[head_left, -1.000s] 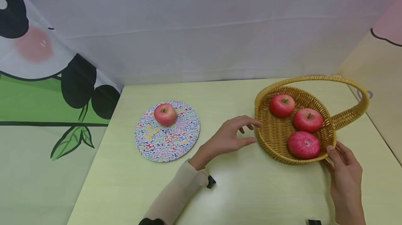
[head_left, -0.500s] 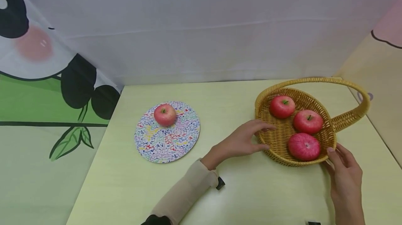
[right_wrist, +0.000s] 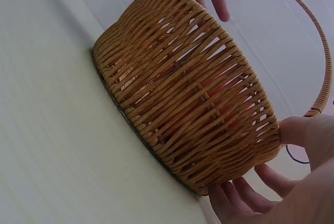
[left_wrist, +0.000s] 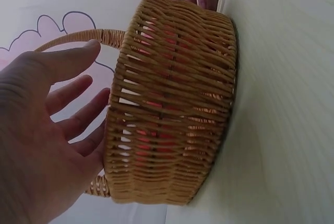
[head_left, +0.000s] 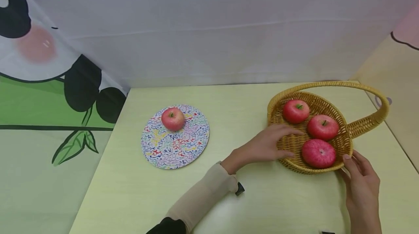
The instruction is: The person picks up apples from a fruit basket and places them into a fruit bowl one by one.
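Observation:
A tan wicker basket (head_left: pixel 289 165) with a tall arched handle stands at the table's right side. Inside lie a red apple (head_left: pixel 296 111) at the back, another red apple (head_left: pixel 323 127) in the middle and a darker pink-red, streaked apple (head_left: pixel 318 153) at the front. My left hand (head_left: pixel 270 146) reaches over the basket's left rim, fingers parted and holding nothing, near the streaked apple. With thumb on the rim and fingers against the outer wall, my right hand (head_left: pixel 362 186) grips the basket's front right. The left wrist view shows the left hand (left_wrist: pixel 57 125) beside the woven wall.
On the table's left half lies a round, multicoloured patterned plate (head_left: pixel 176 154), with a pale red apple (head_left: pixel 172 119) on it. White cloth (head_left: pixel 209 52) hangs behind the table (head_left: pixel 137 197). A printed panel (head_left: pixel 55 110) stands at the left.
My left hand has moved right, from beside the basket's left rim to over its inside. The right hand keeps its grip on the rim, and the apples have stayed in place.

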`<action>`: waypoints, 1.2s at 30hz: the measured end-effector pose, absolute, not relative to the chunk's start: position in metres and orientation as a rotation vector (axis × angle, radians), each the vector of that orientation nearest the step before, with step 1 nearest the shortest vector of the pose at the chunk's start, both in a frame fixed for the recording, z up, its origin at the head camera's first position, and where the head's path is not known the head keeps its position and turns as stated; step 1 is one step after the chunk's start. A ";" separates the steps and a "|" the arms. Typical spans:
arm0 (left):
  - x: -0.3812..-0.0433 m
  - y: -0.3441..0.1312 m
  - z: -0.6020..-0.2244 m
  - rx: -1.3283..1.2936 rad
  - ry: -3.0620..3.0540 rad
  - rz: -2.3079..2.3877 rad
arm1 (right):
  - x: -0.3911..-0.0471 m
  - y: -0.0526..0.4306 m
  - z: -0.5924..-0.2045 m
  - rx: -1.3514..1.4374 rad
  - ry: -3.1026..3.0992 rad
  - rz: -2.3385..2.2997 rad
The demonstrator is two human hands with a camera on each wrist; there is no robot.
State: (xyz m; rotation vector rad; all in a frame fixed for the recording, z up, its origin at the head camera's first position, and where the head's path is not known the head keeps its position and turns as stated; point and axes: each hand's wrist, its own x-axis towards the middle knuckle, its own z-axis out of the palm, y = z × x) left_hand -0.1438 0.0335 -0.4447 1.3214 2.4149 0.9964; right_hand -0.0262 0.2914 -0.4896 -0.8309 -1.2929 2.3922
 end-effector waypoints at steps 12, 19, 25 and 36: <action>-0.146 0.072 -0.444 1.342 2.452 0.599 | -0.025 0.294 -0.488 -0.841 -1.328 2.376; -0.143 0.086 -0.443 1.299 2.381 0.532 | -0.024 0.294 -0.488 -0.853 -1.324 2.389; -0.143 0.093 -0.446 1.272 2.345 0.556 | -0.024 0.294 -0.488 -0.879 -1.349 2.375; -0.145 0.104 -0.451 1.241 2.342 0.505 | -0.025 0.292 -0.489 -0.868 -1.345 2.368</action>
